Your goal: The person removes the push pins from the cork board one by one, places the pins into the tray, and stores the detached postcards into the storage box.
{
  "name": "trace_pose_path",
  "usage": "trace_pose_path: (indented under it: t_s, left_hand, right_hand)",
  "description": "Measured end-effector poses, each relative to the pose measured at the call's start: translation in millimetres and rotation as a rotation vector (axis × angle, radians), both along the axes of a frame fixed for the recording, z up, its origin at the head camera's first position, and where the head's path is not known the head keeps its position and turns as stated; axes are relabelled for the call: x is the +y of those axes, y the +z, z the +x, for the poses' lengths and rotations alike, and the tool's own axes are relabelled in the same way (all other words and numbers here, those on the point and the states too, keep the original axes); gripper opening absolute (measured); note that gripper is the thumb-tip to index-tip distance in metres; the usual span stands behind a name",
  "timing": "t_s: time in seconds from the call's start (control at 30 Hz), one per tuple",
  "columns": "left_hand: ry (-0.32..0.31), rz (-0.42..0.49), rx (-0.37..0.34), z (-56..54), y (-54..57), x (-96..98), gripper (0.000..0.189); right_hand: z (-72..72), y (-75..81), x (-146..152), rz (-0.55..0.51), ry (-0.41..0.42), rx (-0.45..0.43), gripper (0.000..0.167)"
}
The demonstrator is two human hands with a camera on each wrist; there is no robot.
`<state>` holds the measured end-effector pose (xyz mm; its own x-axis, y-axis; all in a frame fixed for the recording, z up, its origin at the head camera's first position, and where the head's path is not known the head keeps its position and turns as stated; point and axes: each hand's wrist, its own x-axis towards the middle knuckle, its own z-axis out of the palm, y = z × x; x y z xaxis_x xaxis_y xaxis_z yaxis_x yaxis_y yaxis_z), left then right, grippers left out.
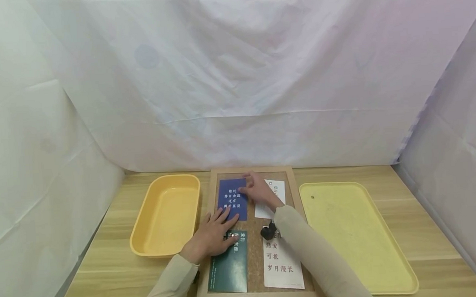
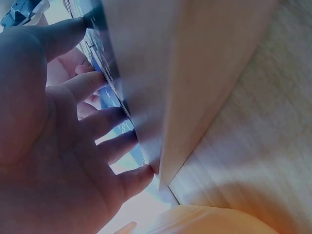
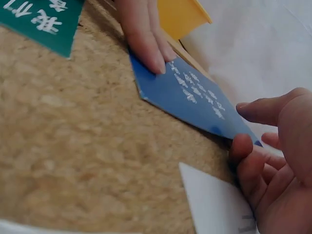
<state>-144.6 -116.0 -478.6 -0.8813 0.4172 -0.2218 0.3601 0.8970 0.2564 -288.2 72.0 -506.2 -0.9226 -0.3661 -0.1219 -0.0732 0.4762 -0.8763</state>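
A blue card (image 1: 233,202) with white characters lies at the upper left of a framed cork board (image 1: 255,255). My left hand (image 1: 211,234) lies spread, its straight fingers on the blue card's lower part and its thumb over the dark green card (image 1: 228,272) below. My right hand (image 1: 260,190) grips the blue card by its upper right edge, fingers curled there. In the right wrist view, the fingertips (image 3: 242,146) overlap that edge. A white card (image 1: 270,205) lies partly under my right hand, and a longer white card (image 1: 284,271) is partly behind my right sleeve.
An orange-yellow tray (image 1: 135,237) stands left of the board. A shallow pale yellow tray (image 1: 356,245) lies to the right, with a small dark spot near its upper left corner. White cloth (image 1: 258,75) hangs behind the wooden table (image 1: 100,263).
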Motion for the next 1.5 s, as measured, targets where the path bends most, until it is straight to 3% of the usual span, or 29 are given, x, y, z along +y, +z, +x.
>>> trace_pose_path:
  t_s: [0.13, 0.37, 0.47, 1.5]
  left_hand:
    - [0.000, 0.001, -0.003, -0.5, -0.1, -0.1, 0.063]
    - [-0.006, -0.005, 0.008, -1.8, -1.3, -1.1, 0.063]
    - [-0.005, -0.009, 0.006, -2.4, -2.2, -1.4, 0.063]
    - [0.009, 0.003, -0.010, -5.1, 0.4, -2.3, 0.063]
  right_hand:
    - [0.9, -3.4, 2.3, -0.022, 0.024, 0.015, 0.057]
    - [3.8, -4.2, 5.7, 0.084, 0.110, 0.124, 0.060]
    - [5.4, -3.0, 5.4, 0.083, 0.141, 0.145, 0.057]
    - [8.2, -6.8, 2.3, 0.128, 0.137, 0.161, 0.061]
